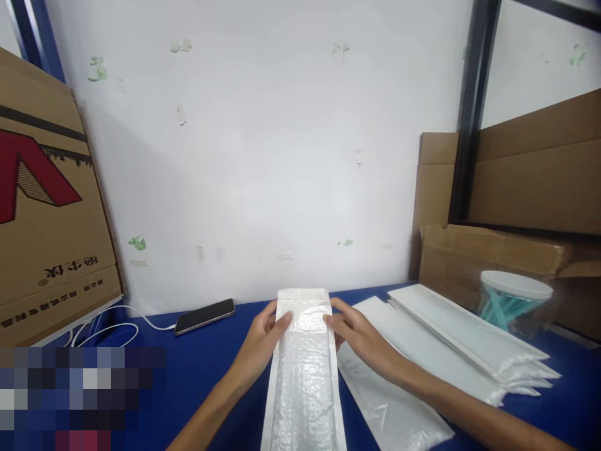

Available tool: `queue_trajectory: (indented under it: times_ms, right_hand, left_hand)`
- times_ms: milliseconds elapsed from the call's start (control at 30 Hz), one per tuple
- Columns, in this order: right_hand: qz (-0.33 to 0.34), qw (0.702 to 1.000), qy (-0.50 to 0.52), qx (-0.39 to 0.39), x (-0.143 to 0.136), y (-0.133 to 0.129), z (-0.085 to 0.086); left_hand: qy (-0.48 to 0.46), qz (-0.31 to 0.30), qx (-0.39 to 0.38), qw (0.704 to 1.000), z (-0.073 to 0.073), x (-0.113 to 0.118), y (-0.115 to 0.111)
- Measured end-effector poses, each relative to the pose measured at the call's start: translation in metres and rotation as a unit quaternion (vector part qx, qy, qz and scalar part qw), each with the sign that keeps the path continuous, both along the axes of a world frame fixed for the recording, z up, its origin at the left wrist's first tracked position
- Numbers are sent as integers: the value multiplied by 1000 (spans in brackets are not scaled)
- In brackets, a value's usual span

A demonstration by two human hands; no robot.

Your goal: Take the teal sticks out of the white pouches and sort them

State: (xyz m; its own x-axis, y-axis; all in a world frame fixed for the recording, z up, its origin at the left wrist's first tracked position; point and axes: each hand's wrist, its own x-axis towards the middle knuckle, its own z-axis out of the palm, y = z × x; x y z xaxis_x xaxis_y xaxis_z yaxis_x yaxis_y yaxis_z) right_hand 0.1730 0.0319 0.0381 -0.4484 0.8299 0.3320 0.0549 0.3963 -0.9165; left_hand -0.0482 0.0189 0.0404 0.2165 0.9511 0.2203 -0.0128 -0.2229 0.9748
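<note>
A long white bubble mailer (307, 369) lies lengthwise before me, its far end raised near the back edge of the blue table. My left hand (268, 329) grips its left edge near that end, thumb on top and fingers underneath. On the opposite edge my right hand (350, 326) pinches it the same way. The mailer's near end runs out of the bottom of the view. Beneath my right forearm lies another white mailer (389, 413), partly covered by the arm.
More mailers (469, 332) are stacked at the right, beside a turquoise stand with a white round top (516, 285). A phone (205, 316) with a white cable (136, 307) lies back left. Cardboard boxes (51, 250) flank the blue table (201, 369); a white wall (263, 156) stands behind.
</note>
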Motion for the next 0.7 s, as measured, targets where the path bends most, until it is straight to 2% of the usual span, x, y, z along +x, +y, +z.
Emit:
queue_trajectory:
  times_ms: [167,267,433,700]
  right_hand:
    - [-5,1000,16,-1,-2,-3,0]
    - [-54,998,1,22,-2,0,-3]
    - [-133,987,-19,92,-1,5,-5]
    - [-162,976,-54,135,0,-1,-4]
  left_hand:
    - [-19,18,36,999,-5,5,-2]
    - [2,35,42,999,-5,8,-4]
    - [-23,18,40,999,-6,10,-4]
    - [-44,28,39,998,-7,12,-3]
